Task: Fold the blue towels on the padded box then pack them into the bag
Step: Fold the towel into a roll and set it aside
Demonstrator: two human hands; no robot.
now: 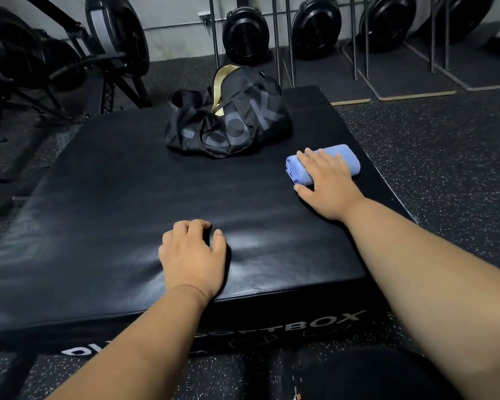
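On the padded box (pixel 127 197), the right hand (pixel 326 183) lies flat with spread fingers on a folded blue towel (pixel 348 160) near the right edge, the left hand (pixel 194 255) rests loosely curled, seemingly holding nothing, and the black bag (pixel 228 122) sits behind.

Gym interior, viewed forward and downward. Black rubber floor (pixel 445 157) flecked with pale specks, extending to a light grey wall (pixel 179 27) at rear. Rowing machines (pixel 70 53) with round black flywheel housings at upper left. Along rear wall, 3 further round black fan housings (pixel 245 34) standing among upright metal rails (pixel 276 39). Flat dark floor mats (pixel 399 76) with pale edges at upper right, beneath the rails. Lighting dim and even, with soft sheen on dark surfaces; source not visible.
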